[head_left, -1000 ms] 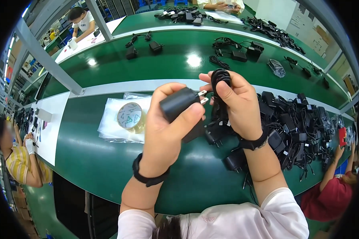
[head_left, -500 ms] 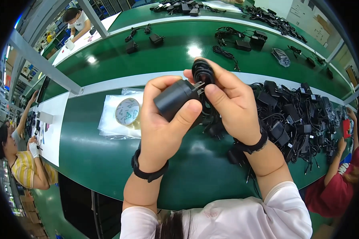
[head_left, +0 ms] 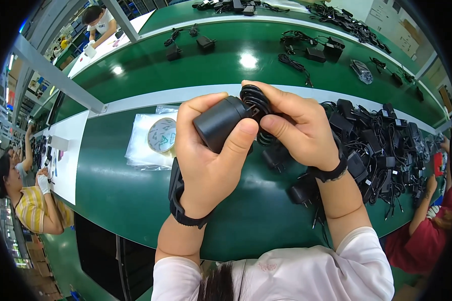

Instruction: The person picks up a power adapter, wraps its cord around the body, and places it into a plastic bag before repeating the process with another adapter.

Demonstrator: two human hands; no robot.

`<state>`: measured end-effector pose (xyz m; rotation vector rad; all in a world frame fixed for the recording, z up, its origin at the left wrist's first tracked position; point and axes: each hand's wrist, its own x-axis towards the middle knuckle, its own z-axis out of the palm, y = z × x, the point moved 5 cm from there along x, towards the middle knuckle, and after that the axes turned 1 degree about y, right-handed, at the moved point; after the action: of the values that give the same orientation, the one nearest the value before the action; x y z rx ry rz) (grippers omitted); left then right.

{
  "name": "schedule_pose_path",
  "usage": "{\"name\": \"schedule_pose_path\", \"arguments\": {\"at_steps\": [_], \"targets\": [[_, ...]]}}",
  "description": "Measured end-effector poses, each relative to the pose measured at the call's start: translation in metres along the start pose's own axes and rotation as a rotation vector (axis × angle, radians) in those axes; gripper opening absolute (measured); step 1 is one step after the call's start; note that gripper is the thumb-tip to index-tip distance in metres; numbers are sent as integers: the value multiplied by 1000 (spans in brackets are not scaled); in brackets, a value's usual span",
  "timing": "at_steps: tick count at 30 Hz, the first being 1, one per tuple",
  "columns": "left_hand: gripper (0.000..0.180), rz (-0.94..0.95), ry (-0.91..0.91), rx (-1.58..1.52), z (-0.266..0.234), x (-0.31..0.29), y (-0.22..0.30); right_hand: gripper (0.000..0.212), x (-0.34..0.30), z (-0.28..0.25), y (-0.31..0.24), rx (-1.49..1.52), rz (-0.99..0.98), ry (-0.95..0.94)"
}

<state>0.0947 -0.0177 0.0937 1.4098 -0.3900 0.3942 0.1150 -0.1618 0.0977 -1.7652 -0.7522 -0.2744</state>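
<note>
Hands meet above the middle of the green table, both raised close to the camera. Left hand wraps around a black power adapter, its thumb pressed along the near side of the block and its fingers curled over the far side, so the adapter is held tilted, one end pointing up toward the right. Right hand pinches a black coiled cable against that end of the adapter, thumb below and fingers curved over the top of the coil. Both wrists carry dark bands. Just beyond the left hand a roll of tape lies on a stack of clear plastic bags. To the right, a heap of black adapters and cords spreads over the table, a few loose ones lying under the right forearm.
</note>
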Motion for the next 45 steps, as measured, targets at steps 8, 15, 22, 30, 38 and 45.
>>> {"name": "schedule_pose_path", "arguments": {"at_steps": [8,15,22,30,38,45], "targets": [[45,98,104,149,-3,-3,-11,46,-3,12,-4,-15,-52,27],[60,138,70,0,-5,6,-12,73,-4,32,-7,118,-181,-8],[56,237,153,57,-22,3,2,72,-9,31,-18,-56,-209,46],[58,697,103,160,-33,8,25,36,-20,66,36,1238,798,-181],[55,292,29,-142,-13,4,-7,30,-13,48,35,1208,600,284],[60,532,182,-42,-32,3,18,40,-11,53,39,1166,656,78]]}}
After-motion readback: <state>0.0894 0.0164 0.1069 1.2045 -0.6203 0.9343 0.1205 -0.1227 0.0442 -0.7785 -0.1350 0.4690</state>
